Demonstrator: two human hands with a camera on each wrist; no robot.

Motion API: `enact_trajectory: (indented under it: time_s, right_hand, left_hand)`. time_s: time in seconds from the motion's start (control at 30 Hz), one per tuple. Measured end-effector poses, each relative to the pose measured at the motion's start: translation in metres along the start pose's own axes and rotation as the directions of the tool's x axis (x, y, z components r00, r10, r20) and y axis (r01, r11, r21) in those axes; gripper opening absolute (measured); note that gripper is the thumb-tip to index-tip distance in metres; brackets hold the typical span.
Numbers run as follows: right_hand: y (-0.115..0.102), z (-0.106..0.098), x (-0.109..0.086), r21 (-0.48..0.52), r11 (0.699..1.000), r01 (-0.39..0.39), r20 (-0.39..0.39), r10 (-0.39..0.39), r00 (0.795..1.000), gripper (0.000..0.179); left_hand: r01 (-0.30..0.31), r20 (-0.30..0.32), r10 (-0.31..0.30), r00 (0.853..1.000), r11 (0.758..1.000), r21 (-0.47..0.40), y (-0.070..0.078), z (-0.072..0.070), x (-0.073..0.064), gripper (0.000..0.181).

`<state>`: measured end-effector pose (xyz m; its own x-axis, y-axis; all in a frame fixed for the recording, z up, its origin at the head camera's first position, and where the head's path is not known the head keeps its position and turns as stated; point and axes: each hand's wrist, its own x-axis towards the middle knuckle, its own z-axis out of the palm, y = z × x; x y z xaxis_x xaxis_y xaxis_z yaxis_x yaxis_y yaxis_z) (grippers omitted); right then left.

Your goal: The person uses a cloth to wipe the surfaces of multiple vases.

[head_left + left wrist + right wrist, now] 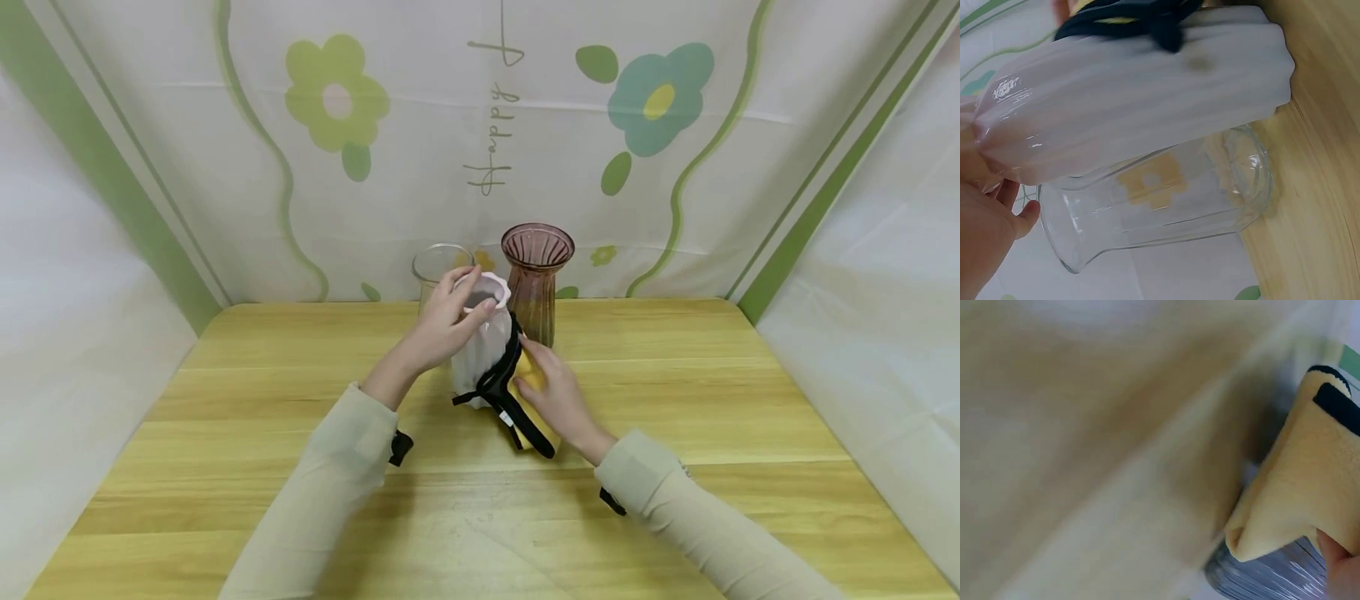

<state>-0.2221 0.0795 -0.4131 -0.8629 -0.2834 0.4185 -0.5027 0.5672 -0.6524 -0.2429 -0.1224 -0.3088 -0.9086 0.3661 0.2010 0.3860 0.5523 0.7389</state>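
Observation:
A ribbed whitish-pink vase [476, 358] with a scalloped rim stands upright in front of two other vases. My left hand [442, 331] holds it at the rim, thumb and fingers spread over the mouth; the left wrist view shows its fluted side [1135, 103]. My right hand [558, 400] grips a folded yellow cloth [529, 371] with black trim and black straps, held against the vase's right side. In the right wrist view the soft cloth [1307, 478] fills the right part, with only a bit of the right hand [1342, 575] showing.
Behind my left hand stands a clear glass vase [441, 258], partly hidden. A purple-to-amber ribbed glass vase [534, 287] is at the back right, close to the cloth. The wooden table [300, 467] ends at a printed backdrop curtain [420, 167].

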Motion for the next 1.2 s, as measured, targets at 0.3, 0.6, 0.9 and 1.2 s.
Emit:
enact_trajectory:
  time_s: [0.3, 0.6, 0.9, 1.2]
  right_hand:
    - [0.006, 0.004, -0.006, -0.025, 1.000, -0.014, 0.032, 0.014, 0.999, 0.062]
    - [-0.009, -0.006, 0.008, 0.012, 0.990, 0.138, -0.124, -0.136, 0.983, 0.060]
    - [-0.019, -0.011, 0.013, 0.029, 0.981, 0.193, -0.186, -0.184, 0.965, 0.059]
    - [-0.006, -0.005, 0.002, 0.001, 0.983, 0.181, -0.126, -0.180, 0.976, 0.056]
  left_hand:
    - [0.024, -0.019, -0.024, 1.000, 0.999, -0.026, -0.001, 0.003, 0.001, 0.069]
    - [-0.007, -0.006, 0.007, 1.000, 1.000, 0.019, 0.000, -0.002, -0.001, 0.068]
    - [0.010, 0.043, -0.006, 0.999, 0.995, -0.095, 0.000, -0.006, -0.002, 0.062]
    - [-0.015, 0.027, 0.017, 0.999, 0.997, -0.079, -0.002, -0.005, -0.001, 0.063]
